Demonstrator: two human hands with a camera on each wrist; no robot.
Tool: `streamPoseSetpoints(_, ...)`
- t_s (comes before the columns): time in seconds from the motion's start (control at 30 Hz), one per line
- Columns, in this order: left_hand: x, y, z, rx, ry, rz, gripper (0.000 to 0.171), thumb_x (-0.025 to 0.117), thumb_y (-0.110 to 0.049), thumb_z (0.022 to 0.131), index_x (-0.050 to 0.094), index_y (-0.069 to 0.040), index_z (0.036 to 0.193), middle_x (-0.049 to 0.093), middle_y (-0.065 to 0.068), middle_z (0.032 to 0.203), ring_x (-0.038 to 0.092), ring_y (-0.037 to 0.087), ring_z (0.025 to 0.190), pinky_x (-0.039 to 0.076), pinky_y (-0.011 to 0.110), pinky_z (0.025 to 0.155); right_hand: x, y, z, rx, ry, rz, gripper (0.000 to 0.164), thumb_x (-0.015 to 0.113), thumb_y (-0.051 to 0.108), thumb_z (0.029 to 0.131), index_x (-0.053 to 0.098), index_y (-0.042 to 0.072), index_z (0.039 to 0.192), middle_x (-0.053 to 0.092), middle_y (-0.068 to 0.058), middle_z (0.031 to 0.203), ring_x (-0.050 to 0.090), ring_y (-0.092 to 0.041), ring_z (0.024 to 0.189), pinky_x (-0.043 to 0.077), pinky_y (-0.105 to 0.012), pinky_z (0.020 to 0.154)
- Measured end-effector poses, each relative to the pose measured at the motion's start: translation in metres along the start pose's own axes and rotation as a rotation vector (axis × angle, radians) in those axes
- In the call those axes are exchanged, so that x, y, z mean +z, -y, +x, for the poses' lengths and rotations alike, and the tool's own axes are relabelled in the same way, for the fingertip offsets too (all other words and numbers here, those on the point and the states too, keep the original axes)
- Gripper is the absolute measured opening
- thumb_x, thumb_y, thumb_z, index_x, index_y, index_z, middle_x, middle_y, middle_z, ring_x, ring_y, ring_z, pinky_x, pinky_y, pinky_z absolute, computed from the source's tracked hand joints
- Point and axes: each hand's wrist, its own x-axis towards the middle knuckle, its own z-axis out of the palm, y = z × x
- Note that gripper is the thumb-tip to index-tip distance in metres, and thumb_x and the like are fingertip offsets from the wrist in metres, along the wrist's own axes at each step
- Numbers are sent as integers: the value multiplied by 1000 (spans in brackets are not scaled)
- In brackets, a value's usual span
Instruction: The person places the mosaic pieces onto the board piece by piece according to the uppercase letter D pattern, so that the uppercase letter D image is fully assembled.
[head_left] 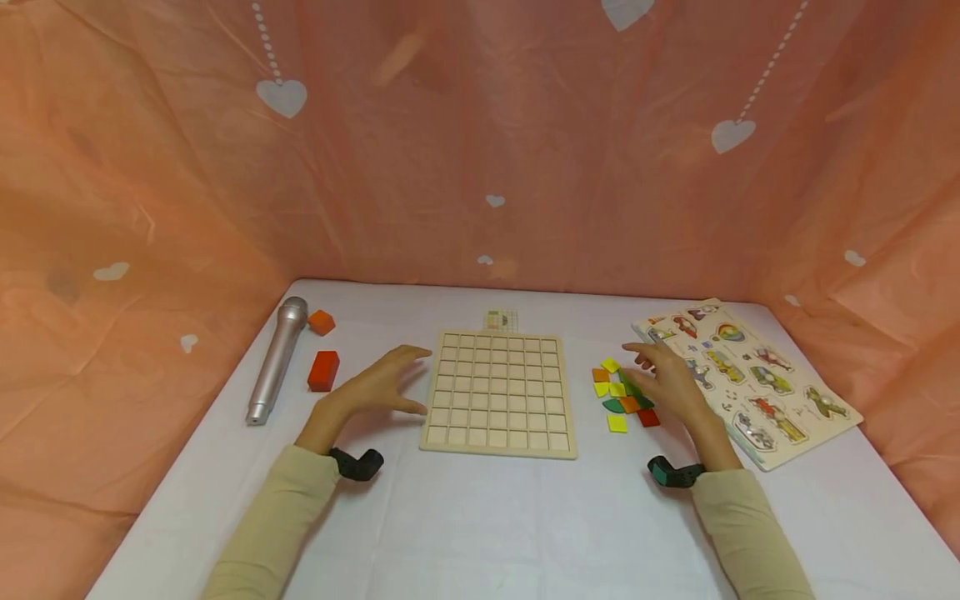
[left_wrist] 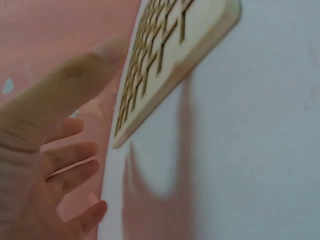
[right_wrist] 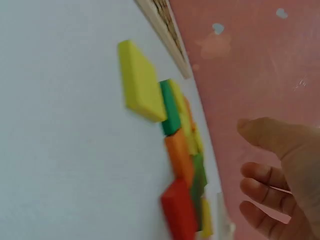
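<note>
A pale wooden grid board [head_left: 498,392] lies mid-table. Beside its left edge, my left hand [head_left: 378,383] has thumb and fingers spread apart and holds nothing; the left wrist view shows the thumb [left_wrist: 65,82] near the board's edge. To the board's right is a loose cluster of small coloured tiles: yellow tiles [head_left: 617,424], an orange tile [head_left: 628,405], a red tile [head_left: 648,417] and green pieces [head_left: 613,406]. My right hand [head_left: 667,383] hovers over the cluster's right side, fingers loosely bent. In the right wrist view its fingers [right_wrist: 265,192] stand apart from the tiles.
At the left lie a silver microphone [head_left: 277,358], a red block [head_left: 323,371] and an orange block [head_left: 321,322]. A small printed card [head_left: 501,320] touches the board's far edge. A picture puzzle board [head_left: 750,383] lies at the right. Pink-orange cloth [head_left: 480,150] hangs behind the table.
</note>
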Motion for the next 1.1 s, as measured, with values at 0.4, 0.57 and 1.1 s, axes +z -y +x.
streamPoseSetpoints(0.4,13,9,-3,-105,117,31,100,85,-34,63,33,-4,143,30,15,149,24,33,137,21,49,112,15,-16,-1,52,-6,-47,43,70,27,84,61,3,118,55,-8,82,46,-21,72,37,-32,63)
streamPoseSetpoints(0.57,15,11,-3,-103,118,35,101,85,-35,63,32,-6,144,29,11,150,24,32,138,21,50,112,17,-17,1,117,30,-81,50,69,36,83,60,3,119,58,-11,85,49,-23,74,38,-32,64)
streamPoseSetpoints(1.1,14,8,0,-109,137,74,104,85,-40,60,33,-11,145,28,6,152,24,32,138,21,52,110,18,-15,2,151,39,-79,36,67,25,85,63,2,112,62,-15,89,55,-27,79,46,-40,70)
